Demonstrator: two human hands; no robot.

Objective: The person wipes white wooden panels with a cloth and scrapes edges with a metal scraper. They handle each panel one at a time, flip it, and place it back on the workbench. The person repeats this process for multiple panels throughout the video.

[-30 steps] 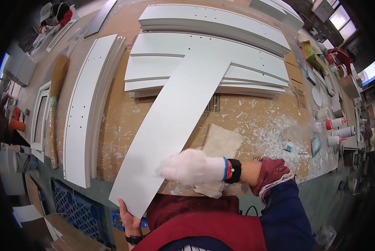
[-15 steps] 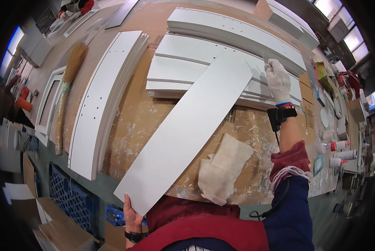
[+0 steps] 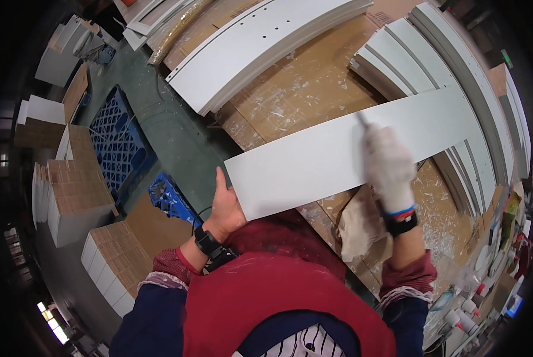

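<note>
A long white board (image 3: 314, 157) slants across my front, its far end resting on a stack of white slats (image 3: 400, 56). My left hand (image 3: 226, 209), bare, grips the near end, thumb up along the edge and fingers underneath, partly hidden. My right hand (image 3: 391, 163) wears a white glove and is closed over the board's middle, smeared by motion. From its fist sticks a thin dark tool (image 3: 362, 119), too blurred to name exactly. A cream cloth (image 3: 360, 226) lies beside the board, partly behind my right wrist.
Drilled white boards (image 3: 260, 38) are stacked across the cardboard-covered table (image 3: 314, 77). A broom (image 3: 180, 30) lies at its far left. Bottles with red tips (image 3: 456, 321) stand at the right. On the floor at left are a blue plastic pallet (image 3: 120, 140) and stacked panels (image 3: 79, 184).
The view has swung left. My right hand has come from the board's far end to over its middle. The left hand still holds the near end, and the board now lies flatter across the view.
</note>
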